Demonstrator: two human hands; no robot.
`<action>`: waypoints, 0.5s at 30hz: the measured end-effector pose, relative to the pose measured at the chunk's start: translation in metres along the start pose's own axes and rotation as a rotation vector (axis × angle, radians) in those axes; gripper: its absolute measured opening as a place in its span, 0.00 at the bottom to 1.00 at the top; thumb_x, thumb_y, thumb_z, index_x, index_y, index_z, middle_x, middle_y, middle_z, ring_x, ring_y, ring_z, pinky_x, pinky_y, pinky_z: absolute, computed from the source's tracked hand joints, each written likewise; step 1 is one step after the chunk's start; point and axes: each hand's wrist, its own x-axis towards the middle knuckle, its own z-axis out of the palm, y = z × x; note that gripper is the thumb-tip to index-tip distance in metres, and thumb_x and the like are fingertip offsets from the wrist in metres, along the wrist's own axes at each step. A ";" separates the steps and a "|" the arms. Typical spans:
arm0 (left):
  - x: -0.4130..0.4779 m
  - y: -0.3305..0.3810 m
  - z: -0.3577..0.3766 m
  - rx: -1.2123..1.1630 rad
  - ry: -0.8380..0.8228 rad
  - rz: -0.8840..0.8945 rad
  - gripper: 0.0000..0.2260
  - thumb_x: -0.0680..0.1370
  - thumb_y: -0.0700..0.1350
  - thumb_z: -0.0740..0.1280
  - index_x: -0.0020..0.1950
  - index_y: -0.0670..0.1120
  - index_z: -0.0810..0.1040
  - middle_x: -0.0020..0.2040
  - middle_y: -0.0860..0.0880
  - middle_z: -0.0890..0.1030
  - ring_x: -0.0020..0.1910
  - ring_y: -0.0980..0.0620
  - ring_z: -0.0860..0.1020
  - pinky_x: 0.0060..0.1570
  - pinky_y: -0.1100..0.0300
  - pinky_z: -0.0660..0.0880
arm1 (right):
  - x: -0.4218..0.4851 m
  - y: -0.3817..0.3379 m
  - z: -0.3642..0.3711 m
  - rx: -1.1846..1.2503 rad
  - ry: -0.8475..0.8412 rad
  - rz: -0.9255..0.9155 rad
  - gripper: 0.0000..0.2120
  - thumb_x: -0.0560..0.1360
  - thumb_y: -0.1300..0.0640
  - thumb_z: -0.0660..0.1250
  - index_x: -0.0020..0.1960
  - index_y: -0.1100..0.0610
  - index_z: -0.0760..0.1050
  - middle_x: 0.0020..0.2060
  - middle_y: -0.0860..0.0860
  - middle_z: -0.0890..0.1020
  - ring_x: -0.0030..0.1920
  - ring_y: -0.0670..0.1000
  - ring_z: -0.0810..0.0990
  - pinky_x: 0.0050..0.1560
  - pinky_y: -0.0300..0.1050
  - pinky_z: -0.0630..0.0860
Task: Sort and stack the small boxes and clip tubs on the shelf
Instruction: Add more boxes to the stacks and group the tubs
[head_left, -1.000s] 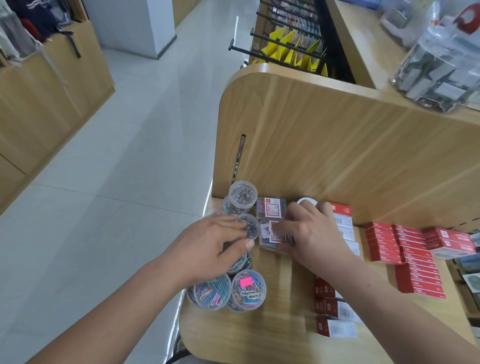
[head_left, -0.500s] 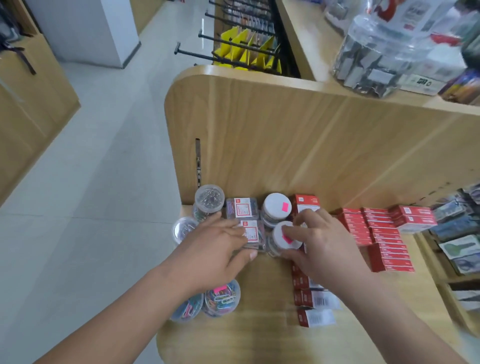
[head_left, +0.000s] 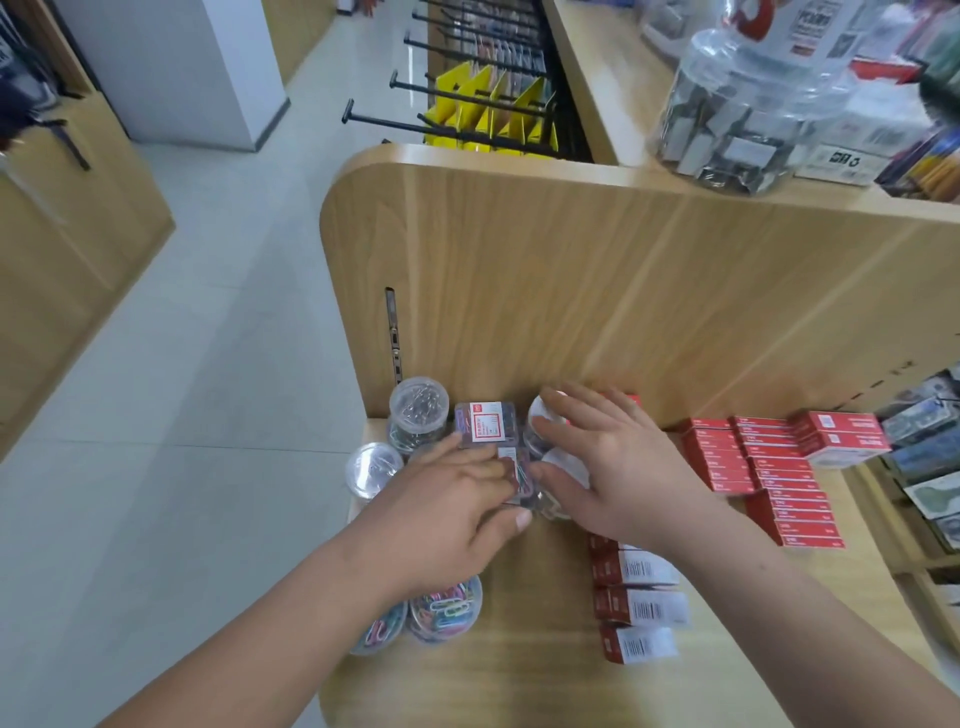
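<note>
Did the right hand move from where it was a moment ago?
Yes. The right hand reached farther back toward the wooden back wall; its spread fingers now lie over the rear white-lid tub, which it sat in front of earlier.

Bare shelf (head_left: 530, 649) wood lies open at lower centre, between the clip tubs (head_left: 441, 613) on its left and the red boxes (head_left: 639, 608) on its right. The upright back panel (head_left: 571, 291) walls off the space above.
</note>
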 end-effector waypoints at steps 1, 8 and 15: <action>0.000 0.001 0.001 -0.007 -0.002 -0.006 0.26 0.83 0.63 0.49 0.65 0.52 0.80 0.66 0.56 0.80 0.72 0.56 0.71 0.79 0.59 0.47 | -0.001 0.003 0.002 -0.025 -0.028 -0.008 0.22 0.77 0.39 0.59 0.60 0.52 0.80 0.66 0.51 0.79 0.71 0.56 0.74 0.72 0.63 0.67; 0.001 0.005 0.005 0.001 0.005 -0.021 0.27 0.83 0.63 0.49 0.65 0.51 0.81 0.68 0.54 0.79 0.73 0.55 0.71 0.81 0.55 0.51 | -0.012 0.011 0.005 -0.088 -0.030 0.059 0.26 0.75 0.36 0.60 0.57 0.55 0.82 0.61 0.52 0.81 0.63 0.59 0.81 0.68 0.66 0.71; -0.002 0.007 0.001 -0.065 0.017 -0.019 0.25 0.83 0.64 0.51 0.66 0.54 0.81 0.67 0.54 0.80 0.70 0.57 0.73 0.79 0.60 0.51 | -0.009 0.009 0.009 -0.050 -0.023 0.038 0.26 0.71 0.34 0.66 0.58 0.52 0.80 0.63 0.51 0.79 0.69 0.58 0.75 0.67 0.63 0.70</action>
